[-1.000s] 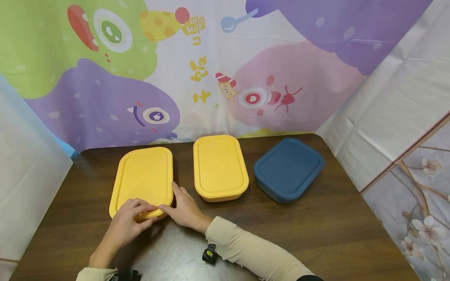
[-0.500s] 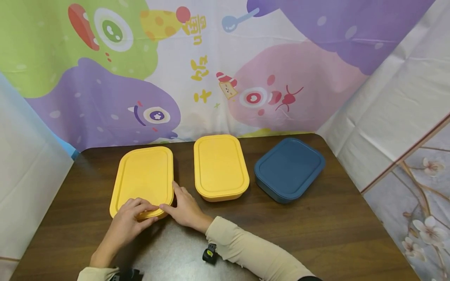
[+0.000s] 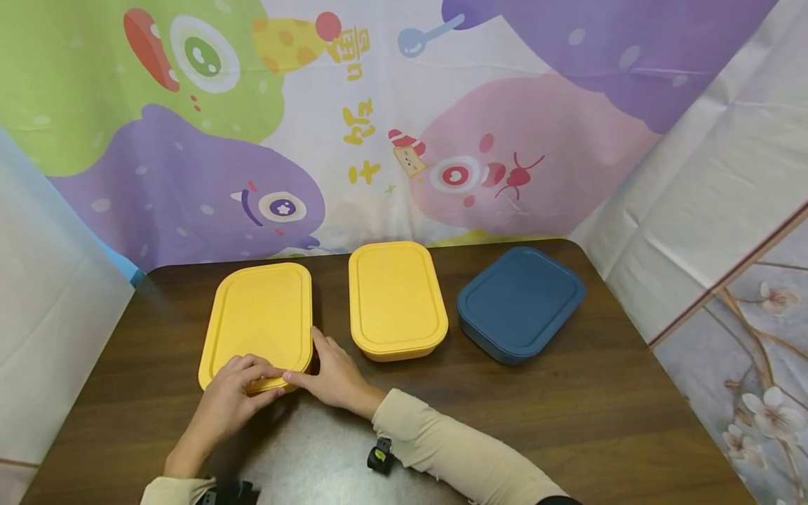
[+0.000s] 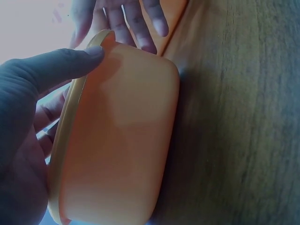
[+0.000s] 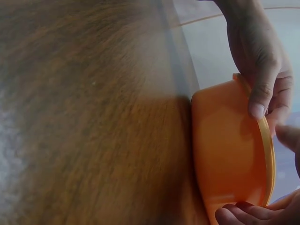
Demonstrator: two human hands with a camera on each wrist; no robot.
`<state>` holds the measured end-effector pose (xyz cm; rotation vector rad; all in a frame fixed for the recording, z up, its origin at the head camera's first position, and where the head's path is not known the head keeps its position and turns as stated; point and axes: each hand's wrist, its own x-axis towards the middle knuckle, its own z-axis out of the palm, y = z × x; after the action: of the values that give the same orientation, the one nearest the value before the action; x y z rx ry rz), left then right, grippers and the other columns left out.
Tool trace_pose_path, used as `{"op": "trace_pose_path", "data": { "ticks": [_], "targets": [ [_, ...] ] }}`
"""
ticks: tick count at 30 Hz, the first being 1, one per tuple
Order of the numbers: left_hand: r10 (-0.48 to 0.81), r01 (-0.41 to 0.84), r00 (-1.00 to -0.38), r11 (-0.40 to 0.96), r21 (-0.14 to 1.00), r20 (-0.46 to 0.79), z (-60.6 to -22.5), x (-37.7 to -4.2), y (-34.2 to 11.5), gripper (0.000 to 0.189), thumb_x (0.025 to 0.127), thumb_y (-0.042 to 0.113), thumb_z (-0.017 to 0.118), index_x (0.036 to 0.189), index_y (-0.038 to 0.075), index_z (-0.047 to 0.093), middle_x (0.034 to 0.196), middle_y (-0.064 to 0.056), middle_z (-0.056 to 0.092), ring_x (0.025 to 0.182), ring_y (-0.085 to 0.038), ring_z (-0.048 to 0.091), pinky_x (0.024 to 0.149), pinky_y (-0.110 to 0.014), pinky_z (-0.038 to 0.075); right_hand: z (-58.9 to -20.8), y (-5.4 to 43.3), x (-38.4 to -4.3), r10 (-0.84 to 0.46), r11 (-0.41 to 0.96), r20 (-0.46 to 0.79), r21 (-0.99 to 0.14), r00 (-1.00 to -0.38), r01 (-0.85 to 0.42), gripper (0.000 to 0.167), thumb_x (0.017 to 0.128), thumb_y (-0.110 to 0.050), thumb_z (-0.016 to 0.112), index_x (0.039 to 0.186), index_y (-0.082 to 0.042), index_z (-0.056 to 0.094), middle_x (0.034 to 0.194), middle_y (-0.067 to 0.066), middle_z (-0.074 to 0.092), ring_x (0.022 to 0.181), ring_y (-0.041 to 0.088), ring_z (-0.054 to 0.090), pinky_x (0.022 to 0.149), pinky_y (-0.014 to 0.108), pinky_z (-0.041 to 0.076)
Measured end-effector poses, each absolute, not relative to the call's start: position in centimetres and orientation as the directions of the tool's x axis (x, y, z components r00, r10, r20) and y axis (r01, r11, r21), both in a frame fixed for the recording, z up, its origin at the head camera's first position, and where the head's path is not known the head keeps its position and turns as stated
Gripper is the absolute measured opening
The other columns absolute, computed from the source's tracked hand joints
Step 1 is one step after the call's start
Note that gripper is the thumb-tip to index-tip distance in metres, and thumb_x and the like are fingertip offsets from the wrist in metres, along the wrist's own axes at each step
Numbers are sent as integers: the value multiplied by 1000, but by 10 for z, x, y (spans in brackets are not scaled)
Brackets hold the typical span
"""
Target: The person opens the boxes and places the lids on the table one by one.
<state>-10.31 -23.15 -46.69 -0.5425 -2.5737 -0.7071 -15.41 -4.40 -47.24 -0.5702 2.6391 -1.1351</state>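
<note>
A yellow lidded food container point(image 3: 261, 315) lies on the left of the table, both hands at its near right corner. My left hand point(image 3: 230, 400) pinches the near edge of its lid, fingers on top and thumb under the rim. My right hand point(image 3: 334, 375) holds the corner, its thumb on the lid's edge and its fingers along the right side. In the left wrist view, the left thumb presses against the rim of the container point(image 4: 122, 126). Seen from the right wrist, the lid sits on the orange-looking container point(image 5: 225, 136). Its inside is hidden.
A second yellow lidded container point(image 3: 396, 298) stands in the middle of the brown wooden table point(image 3: 505, 407). To its right is a dark blue lidded container point(image 3: 520, 301), turned at an angle. A cartoon-printed cloth point(image 3: 379, 140) hangs behind the table's far edge.
Nearly everything holds still. The right thumb has shifted slightly left along the lid's edge, and the view has drifted a little.
</note>
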Motion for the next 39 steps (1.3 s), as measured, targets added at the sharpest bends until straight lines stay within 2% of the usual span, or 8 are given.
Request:
{"op": "trace_pose_path", "data": {
  "ticks": [6, 10, 21, 31, 39],
  "targets": [
    [251, 446, -858, 797, 407, 447, -467, -103, -233, 29, 64, 9, 87, 90, 17, 76, 87, 7, 65, 80, -8, 49, 69, -25, 40, -475, -41, -153, -454, 619, -58, -738, -889, -268, 107, 77, -54, 77, 156, -10, 20, 152, 11, 42, 136, 23, 46, 107, 37, 44],
    [244, 427, -872, 803, 416, 425, -467, -103, -233, 29, 66, 10, 86, 92, 17, 77, 89, 7, 65, 82, -8, 49, 70, -27, 41, -478, -41, -152, -450, 634, -78, -730, -889, -257, 108, 75, -51, 79, 155, -8, 21, 153, 11, 40, 137, 25, 45, 108, 38, 43],
    [239, 428, -868, 803, 415, 435, -469, -105, -233, 29, 65, 12, 87, 92, 17, 77, 89, 7, 66, 82, -8, 49, 71, -25, 40, -486, -48, -150, -426, 634, -17, -719, -905, -285, 100, 75, -44, 82, 152, -8, 29, 143, 12, 51, 129, 23, 52, 103, 34, 46],
    [236, 425, -871, 803, 418, 431, -467, -103, -233, 29, 66, 14, 87, 92, 19, 76, 89, 9, 66, 82, -8, 50, 70, -27, 42, -490, -53, -150, -395, 578, 27, -769, -918, -271, 84, 76, -36, 83, 143, -9, 40, 134, 7, 56, 123, 20, 54, 101, 31, 47],
    [246, 434, -866, 802, 410, 436, -468, -104, -233, 31, 65, 12, 87, 92, 19, 76, 89, 9, 66, 80, -7, 49, 69, -26, 41, -497, -56, -150, -372, 530, 83, -799, -925, -285, 80, 76, -33, 84, 140, -9, 42, 131, 6, 56, 122, 18, 55, 102, 31, 46]
  ]
}}
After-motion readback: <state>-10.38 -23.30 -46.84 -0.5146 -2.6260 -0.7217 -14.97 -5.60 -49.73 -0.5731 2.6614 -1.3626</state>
